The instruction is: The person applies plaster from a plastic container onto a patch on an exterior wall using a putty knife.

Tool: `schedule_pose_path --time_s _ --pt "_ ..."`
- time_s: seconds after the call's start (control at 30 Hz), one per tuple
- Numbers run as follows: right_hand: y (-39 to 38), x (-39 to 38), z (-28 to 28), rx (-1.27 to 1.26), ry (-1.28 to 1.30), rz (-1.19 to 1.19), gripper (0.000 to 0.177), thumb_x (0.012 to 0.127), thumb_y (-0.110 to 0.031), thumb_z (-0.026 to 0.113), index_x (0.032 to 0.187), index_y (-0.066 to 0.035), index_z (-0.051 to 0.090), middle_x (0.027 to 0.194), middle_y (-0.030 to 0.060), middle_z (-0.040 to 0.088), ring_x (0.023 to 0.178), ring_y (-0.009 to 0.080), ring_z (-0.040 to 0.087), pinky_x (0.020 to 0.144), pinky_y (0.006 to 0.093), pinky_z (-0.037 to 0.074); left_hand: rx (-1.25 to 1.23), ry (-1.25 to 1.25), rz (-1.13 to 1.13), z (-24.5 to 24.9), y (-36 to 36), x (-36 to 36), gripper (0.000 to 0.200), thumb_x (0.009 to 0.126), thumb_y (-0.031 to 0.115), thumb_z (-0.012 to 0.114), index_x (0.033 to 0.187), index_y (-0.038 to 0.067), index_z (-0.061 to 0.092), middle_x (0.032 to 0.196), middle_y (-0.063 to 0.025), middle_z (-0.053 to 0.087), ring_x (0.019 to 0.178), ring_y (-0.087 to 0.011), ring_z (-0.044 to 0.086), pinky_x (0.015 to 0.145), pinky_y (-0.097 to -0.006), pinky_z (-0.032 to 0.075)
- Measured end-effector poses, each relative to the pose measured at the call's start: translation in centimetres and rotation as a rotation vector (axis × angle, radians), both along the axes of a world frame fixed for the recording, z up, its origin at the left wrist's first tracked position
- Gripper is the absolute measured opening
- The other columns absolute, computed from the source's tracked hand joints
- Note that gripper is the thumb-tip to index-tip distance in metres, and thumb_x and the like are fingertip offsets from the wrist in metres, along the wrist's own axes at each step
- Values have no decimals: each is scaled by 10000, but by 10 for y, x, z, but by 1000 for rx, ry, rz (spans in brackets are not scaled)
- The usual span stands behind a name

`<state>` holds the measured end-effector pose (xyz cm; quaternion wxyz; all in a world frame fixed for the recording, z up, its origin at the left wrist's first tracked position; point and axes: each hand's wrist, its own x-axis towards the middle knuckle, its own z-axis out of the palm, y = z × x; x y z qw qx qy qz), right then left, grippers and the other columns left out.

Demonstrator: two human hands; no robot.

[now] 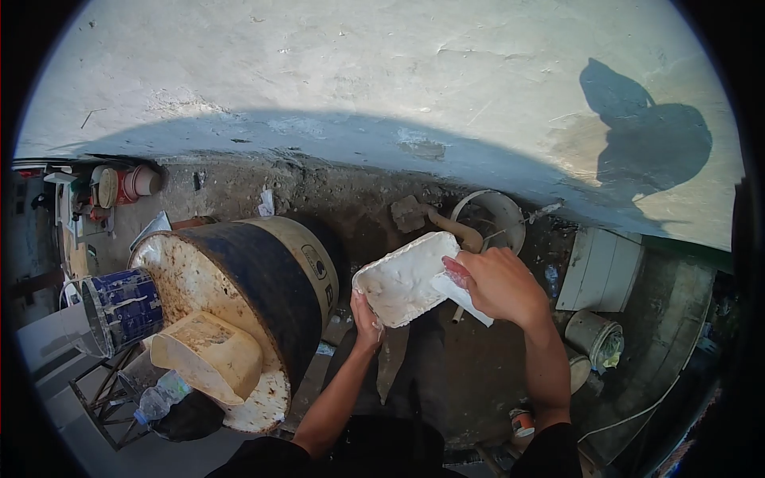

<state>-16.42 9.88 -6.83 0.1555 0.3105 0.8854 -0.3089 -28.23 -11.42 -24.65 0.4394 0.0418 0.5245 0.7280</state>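
Note:
A white, paste-smeared rectangular container [400, 280] is tilted in front of me, its inside coated with a whitish substance. My left hand [366, 320] grips its lower left edge, with fingers partly hidden behind it. At the container's right end, my right hand [500, 285] is closed on a flat white scraper [464, 298], which overlaps the container's rim. Something reddish shows by the thumb of that hand. Part of the scraper is hidden by the fingers.
A blue and cream drum [275, 275] lies at the left, beside a yellowish cut container [209, 356], a blue bucket [123, 311] and a plastic bottle [162, 396]. A pale wall [358, 72] runs across the top. Buckets [594, 338] stand at the right.

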Motion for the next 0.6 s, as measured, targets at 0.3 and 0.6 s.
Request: schedule_pose_path --time_s 0.3,0.6 --pt "18 19 -51 -392 220 -60 155 710 -97 600 727 29 511 605 193 515 543 329 511 541 401 411 16 122 -50 5 7 4 497 999 410 278 1286 24 404 1259 -122 489 1187 -236 485 1017 -399 386" --pt "2 31 -78 -765 141 -282 72 817 -41 610 768 3 580 653 -32 545 612 38 456 532 276 387 49 17 -24 4 10 10 474 1006 384 260 1317 45 371 1317 -124 442 1233 -251 452 1048 -406 354"
